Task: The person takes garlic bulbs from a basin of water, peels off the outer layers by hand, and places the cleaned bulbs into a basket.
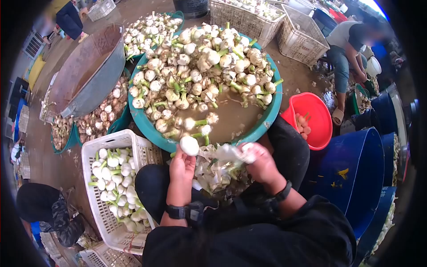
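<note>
My left hand (181, 165) grips a clean white garlic bulb (189, 145) over the near rim of a round green tub (276, 105). To its right, my right hand (261, 163) is closed on pale garlic skin (235, 154), which is blurred by motion. Muddy garlic bulbs (182, 73) with green stems are heaped in brown water in the tub. Loose peelings (218, 173) lie between my knees, below my hands. At my left, a white plastic crate (94, 202) holds peeled white bulbs (116, 180).
A red basin (322, 120) with small orange-brown items stands right of the tub. Blue bins (347, 169) are at the right. A metal barrow (100, 73) is at the left. Crates (302, 38) stand behind. One person (344, 49) sits back right, another (44, 204) lower left.
</note>
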`<state>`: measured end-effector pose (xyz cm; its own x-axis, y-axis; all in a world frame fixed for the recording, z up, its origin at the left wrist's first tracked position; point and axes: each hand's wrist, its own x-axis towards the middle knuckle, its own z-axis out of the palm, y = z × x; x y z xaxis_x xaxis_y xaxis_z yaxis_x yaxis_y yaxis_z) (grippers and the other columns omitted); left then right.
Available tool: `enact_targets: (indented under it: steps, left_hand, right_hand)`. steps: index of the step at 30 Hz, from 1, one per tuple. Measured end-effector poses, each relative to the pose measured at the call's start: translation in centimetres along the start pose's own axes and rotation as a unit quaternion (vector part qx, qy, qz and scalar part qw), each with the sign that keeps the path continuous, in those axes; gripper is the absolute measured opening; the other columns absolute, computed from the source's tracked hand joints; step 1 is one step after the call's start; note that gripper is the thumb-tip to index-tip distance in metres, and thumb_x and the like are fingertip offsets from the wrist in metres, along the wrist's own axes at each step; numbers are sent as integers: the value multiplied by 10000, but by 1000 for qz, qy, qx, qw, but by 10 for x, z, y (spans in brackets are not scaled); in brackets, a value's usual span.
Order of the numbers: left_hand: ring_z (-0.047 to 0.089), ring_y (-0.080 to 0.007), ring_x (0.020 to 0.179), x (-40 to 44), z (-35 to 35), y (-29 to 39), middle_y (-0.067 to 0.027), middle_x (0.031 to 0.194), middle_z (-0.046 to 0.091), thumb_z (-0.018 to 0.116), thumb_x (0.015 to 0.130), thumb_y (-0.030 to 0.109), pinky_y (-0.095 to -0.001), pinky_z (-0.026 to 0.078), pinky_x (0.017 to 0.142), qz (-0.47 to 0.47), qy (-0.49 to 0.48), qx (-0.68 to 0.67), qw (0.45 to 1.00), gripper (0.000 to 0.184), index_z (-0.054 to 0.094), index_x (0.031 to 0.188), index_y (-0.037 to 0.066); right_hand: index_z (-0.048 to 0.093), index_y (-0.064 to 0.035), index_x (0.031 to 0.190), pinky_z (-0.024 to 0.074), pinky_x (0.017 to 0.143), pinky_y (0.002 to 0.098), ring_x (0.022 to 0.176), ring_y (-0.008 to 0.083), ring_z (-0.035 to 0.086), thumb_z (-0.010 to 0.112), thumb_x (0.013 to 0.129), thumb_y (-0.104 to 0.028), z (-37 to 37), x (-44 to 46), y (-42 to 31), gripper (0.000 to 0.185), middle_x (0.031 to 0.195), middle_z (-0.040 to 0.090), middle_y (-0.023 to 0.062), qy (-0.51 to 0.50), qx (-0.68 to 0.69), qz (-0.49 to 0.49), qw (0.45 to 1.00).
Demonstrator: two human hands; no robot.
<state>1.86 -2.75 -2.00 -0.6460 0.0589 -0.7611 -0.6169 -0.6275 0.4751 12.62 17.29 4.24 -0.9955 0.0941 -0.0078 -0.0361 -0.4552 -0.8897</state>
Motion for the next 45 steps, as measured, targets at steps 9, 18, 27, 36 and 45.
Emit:
enact_targets:
  steps: [9, 18, 27, 36, 45]
  left_hand:
    - [532, -102, 588, -21, 5, 32, 10, 718, 579, 501, 871, 368, -228, 368, 417, 70, -31, -6, 997, 251, 544, 875, 121]
    - [455, -306, 810, -49, 18, 24, -127, 823, 440, 567, 808, 138, -409, 380, 727, 681, -102, 512, 513, 146, 461, 797, 38]
    - [446, -334, 886, -47, 19, 16, -127, 893, 438, 607, 772, 139, -450, 363, 799, 693, -106, 523, 484, 157, 489, 835, 58]
    - [546, -138, 632, -45, 17, 40, -32, 748, 543, 471, 883, 396, -283, 472, 569, 267, -4, 87, 960, 325, 457, 838, 75]
    - [609, -182, 700, -33, -8, 46, -60, 806, 583, 481, 852, 468, -310, 518, 587, 218, -34, 172, 960, 441, 457, 962, 42]
  right_hand:
    - [609, -18, 911, 482, 665, 336, 772, 245, 611, 407, 848, -221, -33, 29, -9, 293, 839, 624, 89, -84, -263, 29, 961]
    - [544, -4, 680, 444, 540, 372, 575, 328, 546, 574, 779, -171, 68, 68, -5, 196, 623, 558, 153, 6, -436, -78, 897]
    - [579, -13, 630, 473, 571, 409, 579, 351, 567, 553, 702, -164, 67, 67, 3, 169, 613, 566, 188, -20, -491, -41, 870]
    - [582, 17, 695, 476, 538, 272, 545, 130, 563, 488, 777, -144, -17, 64, 40, 204, 660, 610, 92, 201, -186, 81, 958]
    - [577, 14, 786, 437, 557, 285, 612, 117, 551, 467, 877, -387, 66, 67, 47, 426, 622, 550, 56, -190, -331, 17, 924]
